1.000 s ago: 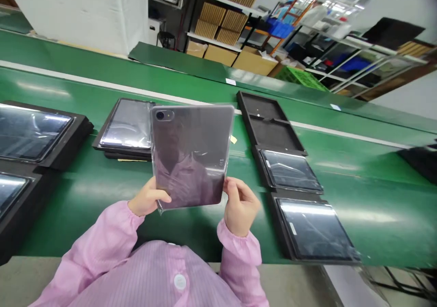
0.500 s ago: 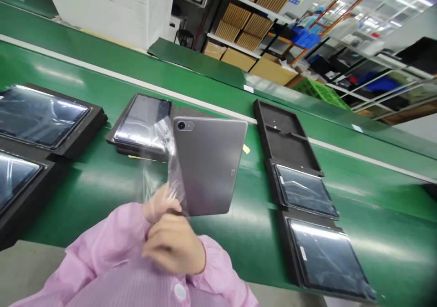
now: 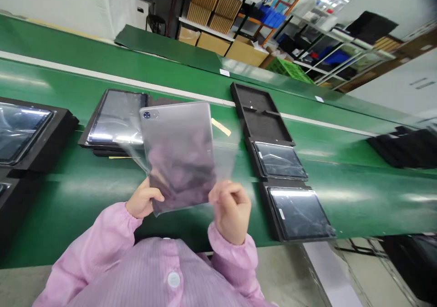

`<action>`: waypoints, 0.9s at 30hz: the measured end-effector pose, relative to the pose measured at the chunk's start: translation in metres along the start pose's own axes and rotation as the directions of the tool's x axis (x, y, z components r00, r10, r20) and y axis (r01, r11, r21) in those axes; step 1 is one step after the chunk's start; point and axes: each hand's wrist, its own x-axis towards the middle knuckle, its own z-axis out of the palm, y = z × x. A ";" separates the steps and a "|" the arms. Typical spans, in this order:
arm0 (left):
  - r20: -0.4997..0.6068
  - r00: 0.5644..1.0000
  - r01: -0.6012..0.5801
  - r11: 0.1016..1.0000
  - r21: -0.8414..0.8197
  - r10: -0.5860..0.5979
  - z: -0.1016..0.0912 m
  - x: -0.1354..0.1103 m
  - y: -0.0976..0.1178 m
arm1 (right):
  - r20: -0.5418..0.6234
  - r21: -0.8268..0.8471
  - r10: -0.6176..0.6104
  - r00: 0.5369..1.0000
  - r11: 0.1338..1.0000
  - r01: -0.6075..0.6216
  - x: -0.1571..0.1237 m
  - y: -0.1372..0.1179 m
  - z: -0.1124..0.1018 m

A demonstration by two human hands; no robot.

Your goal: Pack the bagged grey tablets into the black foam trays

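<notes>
A grey tablet stands tilted before me, its back with the round camera facing me. Clear plastic film spreads over the tablet's back and sticks out past both sides. My left hand grips the tablet's lower left corner, thumb on the back; its other fingers are hidden behind. With curled fingers, my right hand pinches the film by the tablet's lower right edge. Behind the tablet to the left, another tablet lies screen up in a black foam tray.
At right, a black tray with bare compartments adjoins two film-covered tablets in foam. More tablets lie at left. A yellow strip rests on the green bench. Black foam pieces are stacked far right.
The film, bunched at the tablet's left side before, now spreads across its back. My hands, close together earlier, have parted: left at the left corner, right at the right edge.
</notes>
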 end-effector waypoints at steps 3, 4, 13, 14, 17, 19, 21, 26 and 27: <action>-0.064 0.997 0.029 0.999 -0.015 -0.030 -0.002 0.002 -0.002 | -0.285 -0.083 0.031 0.958 0.995 -0.057 0.001 0.013 -0.025; -0.082 0.996 0.036 0.999 -0.018 -0.037 -0.002 0.002 -0.003 | -0.340 -0.079 0.035 0.940 0.995 -0.065 -0.004 0.021 -0.028; 0.191 0.981 0.029 0.999 0.039 -0.036 0.030 0.000 -0.007 | -0.438 -0.058 0.125 0.890 0.984 -0.167 -0.033 0.058 0.029; 0.251 0.968 0.009 0.997 0.081 -0.029 0.032 -0.001 0.000 | -0.458 -0.100 0.071 0.886 0.986 -0.131 -0.020 0.055 0.031; 0.212 0.972 -0.143 0.971 0.191 0.101 0.026 -0.008 0.028 | -0.357 -0.311 -0.156 0.921 0.949 0.041 0.033 0.044 0.033; 0.018 0.941 -0.329 0.896 0.299 0.339 0.006 -0.011 0.052 | -0.117 -0.511 -0.304 0.946 0.835 0.205 0.070 0.043 0.034; -0.148 0.760 -0.491 0.708 0.508 0.633 -0.022 -0.011 0.077 | 0.235 -0.625 -0.344 0.909 0.663 0.412 0.101 0.048 0.035; -0.227 0.367 -0.087 0.277 0.957 0.902 -0.096 -0.001 0.133 | 0.666 -0.657 -0.055 0.744 0.429 0.620 0.133 0.076 0.036; -0.284 0.414 0.036 0.297 0.954 0.865 -0.106 0.002 0.141 | 0.713 -0.643 0.022 0.701 0.418 0.641 0.133 0.079 0.037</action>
